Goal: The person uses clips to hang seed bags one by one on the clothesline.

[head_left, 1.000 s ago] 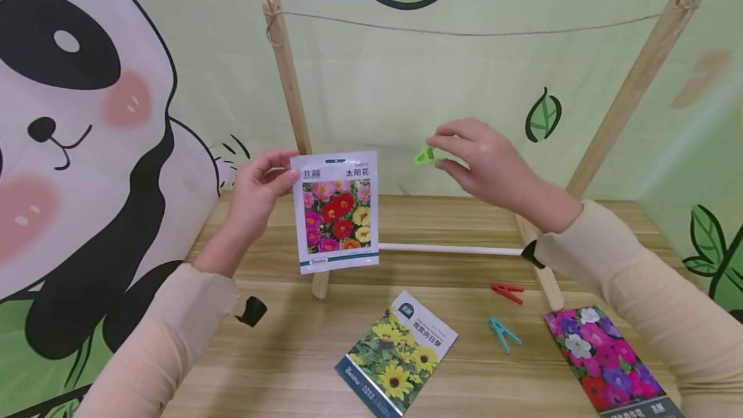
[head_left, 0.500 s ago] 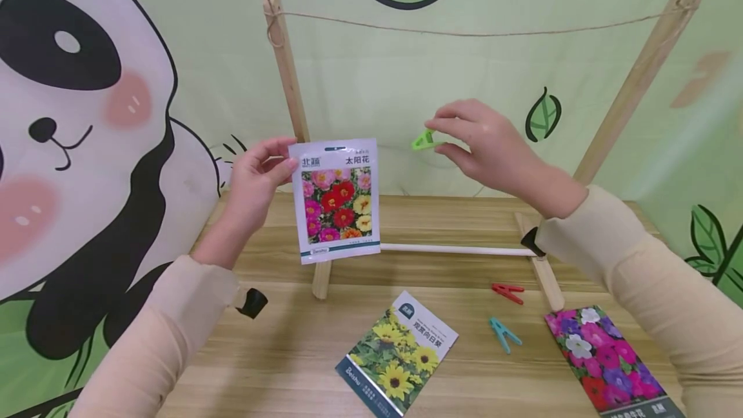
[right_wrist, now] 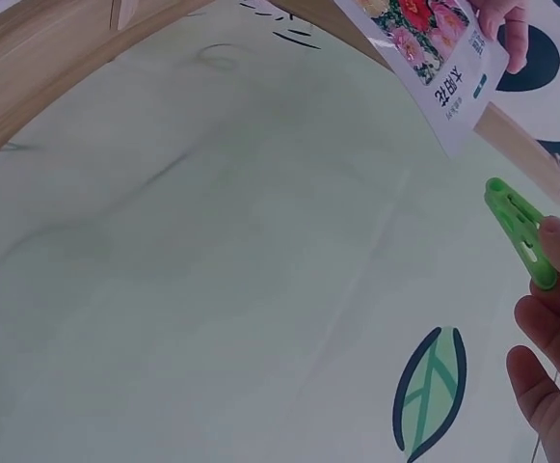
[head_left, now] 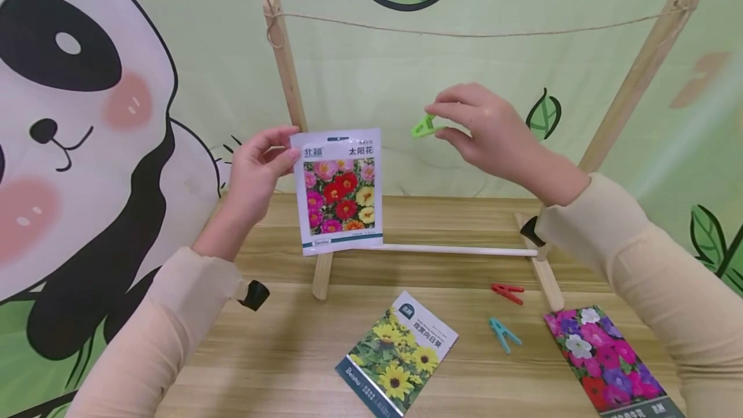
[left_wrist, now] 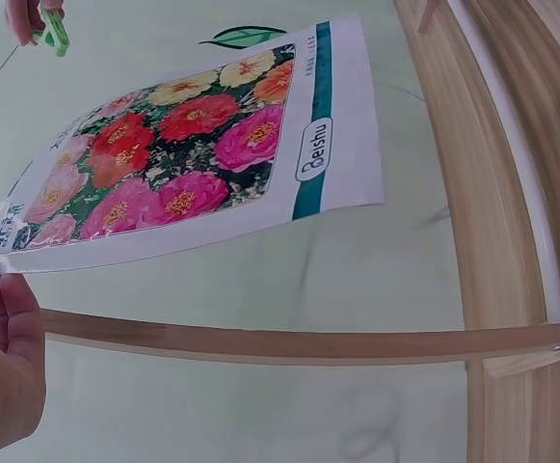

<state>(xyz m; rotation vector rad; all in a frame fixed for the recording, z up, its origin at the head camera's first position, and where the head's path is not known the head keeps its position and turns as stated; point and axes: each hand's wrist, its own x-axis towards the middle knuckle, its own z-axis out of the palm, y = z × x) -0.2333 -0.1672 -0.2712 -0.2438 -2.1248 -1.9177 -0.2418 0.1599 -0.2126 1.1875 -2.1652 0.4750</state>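
My left hand pinches the upper left edge of a white seed packet printed with red, pink and yellow flowers. The packet hangs upright in the air, in front of the stand's left post. To its right, my right hand pinches a green clothespin between thumb and fingers. In the right wrist view the clothespin shows at the fingertips, apart from the packet. Above both hands a thin twine runs between two wooden posts, touched by neither.
On the wooden table lie a yellow-flower seed packet, a red clothespin, a blue clothespin and a petunia-like flower packet. A white rod joins the feet of the left post and right post.
Both hands have risen, the left lifting the flower packet and the right lifting the green clothespin. The things on the table have stayed in place.
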